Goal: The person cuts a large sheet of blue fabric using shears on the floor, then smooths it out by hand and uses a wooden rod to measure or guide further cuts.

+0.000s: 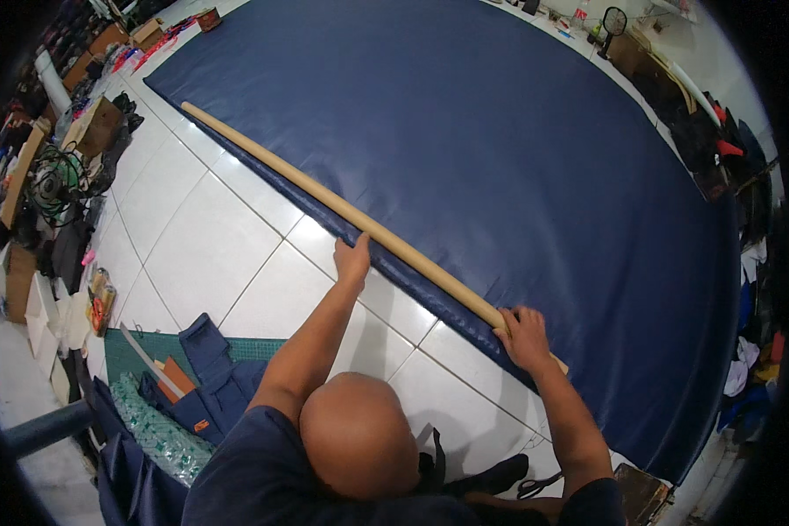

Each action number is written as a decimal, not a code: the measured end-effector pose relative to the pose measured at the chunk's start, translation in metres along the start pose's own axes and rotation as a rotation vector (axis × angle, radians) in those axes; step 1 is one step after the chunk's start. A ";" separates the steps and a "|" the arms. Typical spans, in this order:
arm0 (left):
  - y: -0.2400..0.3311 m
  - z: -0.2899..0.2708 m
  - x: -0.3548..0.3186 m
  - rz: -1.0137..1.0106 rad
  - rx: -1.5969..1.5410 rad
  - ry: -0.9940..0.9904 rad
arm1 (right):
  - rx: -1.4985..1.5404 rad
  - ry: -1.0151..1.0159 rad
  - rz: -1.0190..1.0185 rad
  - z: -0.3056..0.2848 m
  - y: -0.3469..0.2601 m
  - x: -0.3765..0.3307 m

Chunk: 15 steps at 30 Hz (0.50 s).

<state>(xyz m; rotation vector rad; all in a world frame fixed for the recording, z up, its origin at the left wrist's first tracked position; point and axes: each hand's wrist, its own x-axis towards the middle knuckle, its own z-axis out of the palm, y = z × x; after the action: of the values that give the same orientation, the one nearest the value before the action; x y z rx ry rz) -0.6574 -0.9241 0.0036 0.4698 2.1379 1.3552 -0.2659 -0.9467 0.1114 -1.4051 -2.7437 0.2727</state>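
Your left hand [352,260] rests palm down on a long tan cardboard tube [359,221], fingers laid flat over it, not wrapped around. Your right hand [523,335] has its grip closed on the same tube near its close end. The tube lies along the edge of a wide navy blue fabric sheet [500,149] spread over the white tiled floor [210,245].
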 end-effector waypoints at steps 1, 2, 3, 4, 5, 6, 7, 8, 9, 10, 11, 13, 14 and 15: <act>0.003 0.009 0.000 0.008 0.122 0.044 | 0.007 0.006 0.021 0.010 0.003 -0.004; 0.005 0.012 0.000 -0.017 0.114 0.041 | 0.015 0.013 0.040 0.018 0.007 -0.008; 0.004 0.008 0.002 -0.037 0.119 0.048 | 0.014 0.023 0.089 0.023 -0.002 -0.007; 0.003 0.002 0.005 -0.056 0.124 0.056 | 0.012 0.000 0.120 0.025 -0.007 -0.004; 0.001 -0.006 0.006 0.002 0.110 0.054 | 0.010 -0.023 0.150 0.025 -0.010 -0.001; -0.001 -0.012 0.006 0.061 0.098 0.044 | 0.008 -0.046 0.189 0.023 -0.013 0.000; 0.015 -0.006 -0.014 0.170 0.226 0.082 | -0.006 -0.044 0.204 0.022 -0.004 -0.003; 0.032 -0.007 -0.029 0.289 0.355 0.138 | -0.010 -0.036 0.207 0.021 0.001 -0.003; 0.040 -0.014 -0.030 0.413 0.422 0.083 | -0.008 -0.028 0.201 0.019 0.004 -0.001; 0.036 -0.019 -0.025 0.515 0.569 0.042 | -0.017 -0.021 0.199 0.019 0.006 0.003; 0.028 -0.022 -0.020 0.618 0.715 -0.002 | -0.027 -0.014 0.199 0.020 0.007 0.008; 0.016 -0.023 -0.015 0.696 0.844 -0.080 | -0.023 0.019 0.222 0.018 0.013 0.015; 0.013 -0.024 -0.015 0.682 0.910 -0.092 | -0.044 0.049 0.244 0.018 0.022 0.017; 0.013 -0.022 -0.016 0.699 0.930 -0.083 | -0.065 0.073 0.265 0.019 0.032 0.017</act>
<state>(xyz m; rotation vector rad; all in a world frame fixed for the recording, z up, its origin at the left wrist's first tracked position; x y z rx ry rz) -0.6585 -0.9436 0.0268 1.7115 2.5376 0.4881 -0.2531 -0.9174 0.0860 -1.7596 -2.5280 0.1386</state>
